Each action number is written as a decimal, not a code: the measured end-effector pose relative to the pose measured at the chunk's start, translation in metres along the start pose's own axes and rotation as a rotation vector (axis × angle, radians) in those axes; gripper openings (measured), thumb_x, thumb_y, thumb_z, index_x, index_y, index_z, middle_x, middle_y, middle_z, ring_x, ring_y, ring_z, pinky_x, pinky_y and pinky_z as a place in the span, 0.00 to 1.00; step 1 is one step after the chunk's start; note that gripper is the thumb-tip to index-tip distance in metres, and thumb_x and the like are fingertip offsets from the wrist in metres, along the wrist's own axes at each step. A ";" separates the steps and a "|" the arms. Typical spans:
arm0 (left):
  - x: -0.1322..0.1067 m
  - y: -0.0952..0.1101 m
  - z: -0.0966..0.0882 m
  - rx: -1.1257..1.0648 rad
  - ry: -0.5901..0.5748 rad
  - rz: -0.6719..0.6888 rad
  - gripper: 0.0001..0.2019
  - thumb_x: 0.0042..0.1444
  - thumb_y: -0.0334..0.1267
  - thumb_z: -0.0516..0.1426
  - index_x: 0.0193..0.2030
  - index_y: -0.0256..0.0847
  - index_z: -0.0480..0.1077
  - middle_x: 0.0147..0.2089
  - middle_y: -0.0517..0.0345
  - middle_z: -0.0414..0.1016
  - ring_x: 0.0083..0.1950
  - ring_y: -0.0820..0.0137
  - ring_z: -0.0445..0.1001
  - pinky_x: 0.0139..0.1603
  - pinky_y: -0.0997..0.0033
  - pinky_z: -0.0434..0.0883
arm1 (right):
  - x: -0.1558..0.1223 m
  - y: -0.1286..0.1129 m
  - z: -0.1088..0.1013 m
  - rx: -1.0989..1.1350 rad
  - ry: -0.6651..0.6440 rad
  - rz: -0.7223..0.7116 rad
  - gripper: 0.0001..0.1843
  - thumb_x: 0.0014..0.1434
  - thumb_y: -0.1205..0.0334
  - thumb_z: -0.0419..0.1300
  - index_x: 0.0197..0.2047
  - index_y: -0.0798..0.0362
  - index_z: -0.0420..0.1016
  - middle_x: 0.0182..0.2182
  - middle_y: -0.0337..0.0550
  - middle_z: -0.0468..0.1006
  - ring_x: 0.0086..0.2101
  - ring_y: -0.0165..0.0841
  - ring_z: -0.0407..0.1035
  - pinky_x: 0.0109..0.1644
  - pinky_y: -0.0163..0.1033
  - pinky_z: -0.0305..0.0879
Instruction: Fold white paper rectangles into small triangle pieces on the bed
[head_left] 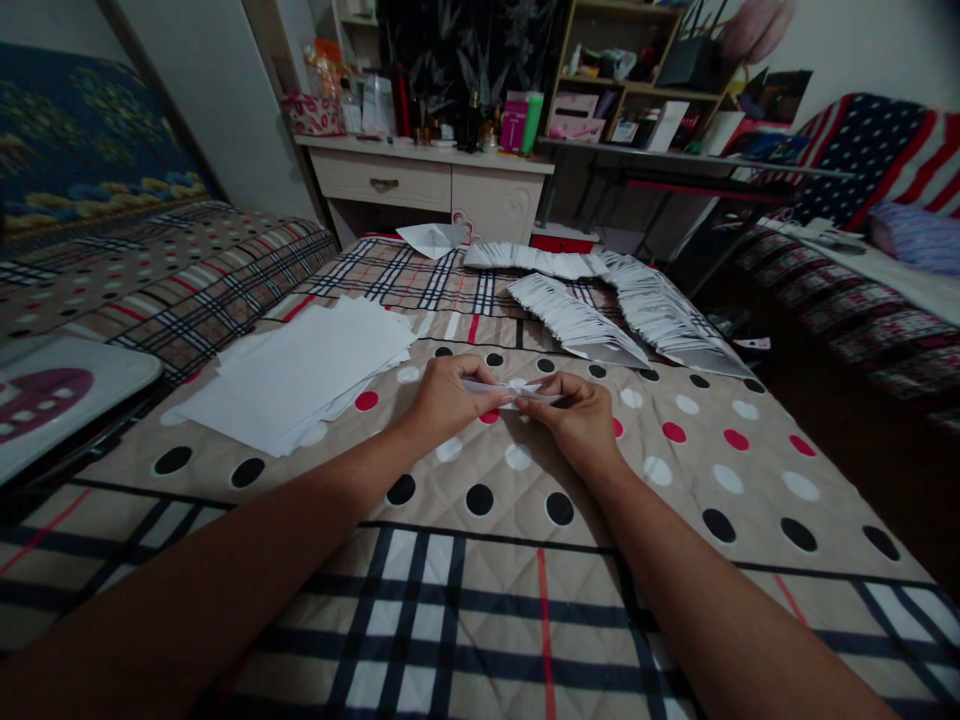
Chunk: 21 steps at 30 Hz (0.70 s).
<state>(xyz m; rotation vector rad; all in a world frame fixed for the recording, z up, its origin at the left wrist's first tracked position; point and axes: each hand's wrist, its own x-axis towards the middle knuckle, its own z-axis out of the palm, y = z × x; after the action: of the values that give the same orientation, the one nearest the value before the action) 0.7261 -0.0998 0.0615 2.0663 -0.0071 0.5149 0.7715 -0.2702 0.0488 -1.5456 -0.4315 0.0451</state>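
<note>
Between my two hands is a small piece of folded white paper, held a little above the bedspread. My left hand pinches its left end between thumb and fingers. At the right end, my right hand grips it the same way, the thumbs close together. Part of the paper is hidden behind the fingers. To the left lies a loose stack of flat white sheets. Beyond my hands, folded paper pieces lie overlapping in a row, with a longer curved row of folded pieces behind them.
A single folded paper lies at the bed's far edge. The patterned bedspread spreads under everything. A white folding table stands at the left. Past the bed are a white dresser crowded with bottles and boxes, and a desk with shelves.
</note>
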 end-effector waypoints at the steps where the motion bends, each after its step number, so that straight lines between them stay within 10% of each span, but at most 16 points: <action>1: 0.000 0.001 0.000 -0.008 0.005 -0.012 0.10 0.41 0.39 0.68 0.24 0.35 0.74 0.23 0.61 0.74 0.23 0.76 0.67 0.23 0.78 0.62 | 0.000 0.000 0.001 0.014 0.014 0.003 0.16 0.39 0.63 0.73 0.18 0.53 0.68 0.23 0.39 0.78 0.24 0.29 0.69 0.27 0.33 0.64; 10: 0.004 0.001 0.000 -0.232 -0.003 -0.112 0.11 0.39 0.32 0.66 0.29 0.36 0.70 0.29 0.60 0.76 0.30 0.72 0.75 0.27 0.77 0.69 | 0.002 -0.004 -0.001 -0.043 0.112 0.085 0.29 0.37 0.64 0.73 0.43 0.49 0.67 0.19 0.30 0.72 0.16 0.29 0.63 0.18 0.32 0.57; 21: 0.007 -0.007 0.000 -0.519 0.030 -0.275 0.19 0.41 0.35 0.68 0.40 0.36 0.70 0.29 0.57 0.78 0.26 0.73 0.75 0.24 0.77 0.70 | 0.008 0.007 -0.010 0.046 0.208 0.058 0.19 0.43 0.61 0.69 0.41 0.54 0.75 0.26 0.37 0.77 0.22 0.28 0.66 0.23 0.31 0.61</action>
<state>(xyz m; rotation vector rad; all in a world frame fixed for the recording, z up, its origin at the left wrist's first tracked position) 0.7336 -0.0946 0.0588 1.5214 0.1448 0.3298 0.7835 -0.2769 0.0447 -1.4997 -0.2197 -0.0599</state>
